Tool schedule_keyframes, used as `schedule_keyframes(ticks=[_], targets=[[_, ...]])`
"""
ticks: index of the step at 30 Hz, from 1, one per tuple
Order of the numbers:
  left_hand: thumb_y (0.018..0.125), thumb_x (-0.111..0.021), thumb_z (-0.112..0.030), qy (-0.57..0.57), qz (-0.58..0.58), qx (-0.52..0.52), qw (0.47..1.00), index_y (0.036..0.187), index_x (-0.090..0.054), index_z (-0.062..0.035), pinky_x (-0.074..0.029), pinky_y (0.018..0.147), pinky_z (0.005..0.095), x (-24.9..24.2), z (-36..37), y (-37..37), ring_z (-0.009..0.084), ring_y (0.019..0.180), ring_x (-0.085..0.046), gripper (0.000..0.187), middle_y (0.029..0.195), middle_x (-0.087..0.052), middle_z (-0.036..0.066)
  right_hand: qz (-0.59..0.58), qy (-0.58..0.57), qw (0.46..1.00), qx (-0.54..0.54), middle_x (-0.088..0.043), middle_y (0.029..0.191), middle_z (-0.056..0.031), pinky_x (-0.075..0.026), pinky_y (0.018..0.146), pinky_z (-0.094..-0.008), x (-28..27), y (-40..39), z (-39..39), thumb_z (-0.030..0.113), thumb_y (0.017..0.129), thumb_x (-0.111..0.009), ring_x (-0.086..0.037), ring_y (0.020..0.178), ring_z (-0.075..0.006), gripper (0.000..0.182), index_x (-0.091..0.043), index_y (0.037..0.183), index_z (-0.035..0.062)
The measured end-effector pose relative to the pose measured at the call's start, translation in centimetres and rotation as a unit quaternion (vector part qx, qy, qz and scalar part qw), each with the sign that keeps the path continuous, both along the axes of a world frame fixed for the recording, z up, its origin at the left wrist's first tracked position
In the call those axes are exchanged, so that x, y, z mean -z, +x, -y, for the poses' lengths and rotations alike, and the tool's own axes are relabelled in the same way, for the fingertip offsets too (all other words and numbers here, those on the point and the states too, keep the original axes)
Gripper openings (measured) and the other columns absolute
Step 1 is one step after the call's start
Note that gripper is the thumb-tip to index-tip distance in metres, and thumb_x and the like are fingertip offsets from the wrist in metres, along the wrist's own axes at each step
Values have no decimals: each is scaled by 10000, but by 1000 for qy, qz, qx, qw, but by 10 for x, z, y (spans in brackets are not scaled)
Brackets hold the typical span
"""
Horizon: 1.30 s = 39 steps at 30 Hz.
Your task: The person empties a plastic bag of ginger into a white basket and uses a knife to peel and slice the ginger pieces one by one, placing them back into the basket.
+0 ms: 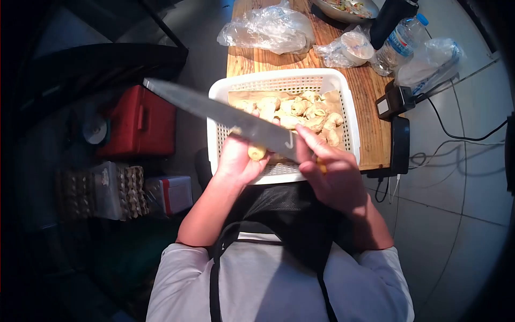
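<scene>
My right hand (335, 172) is closed round the handle of a large kitchen knife (230, 118), its index finger laid along the blade near the handle. The long blade points up and left, crossing over my left hand (238, 158). In that left hand is a piece of ginger (257, 152), one pale yellow end showing below the blade; the rest is partly hidden. Both hands are above the near side of a white plastic basket (351, 126). Several pieces of ginger (300, 110) lie in the basket on brown paper (238, 96).
The basket rests on a wooden table (373, 102). Behind it are a plastic bag (268, 28), a pan of food (348, 8) and a water bottle (399, 43). A black power adapter (396, 102) sits at the right edge. A red box (142, 123) and egg trays (129, 190) stand left.
</scene>
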<state>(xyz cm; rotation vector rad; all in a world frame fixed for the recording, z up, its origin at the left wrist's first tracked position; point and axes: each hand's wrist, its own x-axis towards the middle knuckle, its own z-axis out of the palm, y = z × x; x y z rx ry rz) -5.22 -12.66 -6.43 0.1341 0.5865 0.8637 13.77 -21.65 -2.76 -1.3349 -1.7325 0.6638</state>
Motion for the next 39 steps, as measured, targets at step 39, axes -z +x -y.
schedule_keyframes(ticks=[39], targets=[[1051,-503,-358,43,-22,-7,999,1249,-563,-52,-594,718,324,9,-10,8,200,915,-652,369,1041,-658,86,104,-62,992,46,-735,1010,-171,-579,710,-393,-6,-28,-8,391,976,-607,-721,746,-324,531,-589,1341,5]])
